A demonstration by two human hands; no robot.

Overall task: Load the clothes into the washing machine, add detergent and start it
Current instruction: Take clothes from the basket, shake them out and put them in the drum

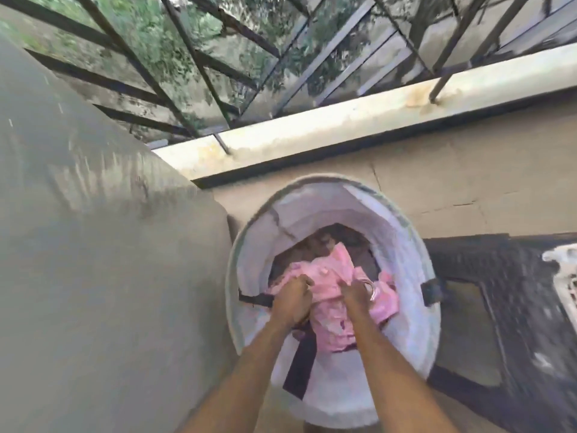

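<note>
Two hands down inside the white laundry basket (415, 314). Our left hand (292, 300) has its fingers curled tight into the pink garment (331, 276); our right hand (359, 293), bangle at the wrist, grips the same cloth just beside it. Garment sits bunched in the basket's middle, on darker clothes (349, 237) beneath. A dark strap (299, 364) hangs over the near inner wall. Grey wall (93, 245) to our left, a railed ledge (343, 120) beyond. View blurred; washing machine not made out.
</note>
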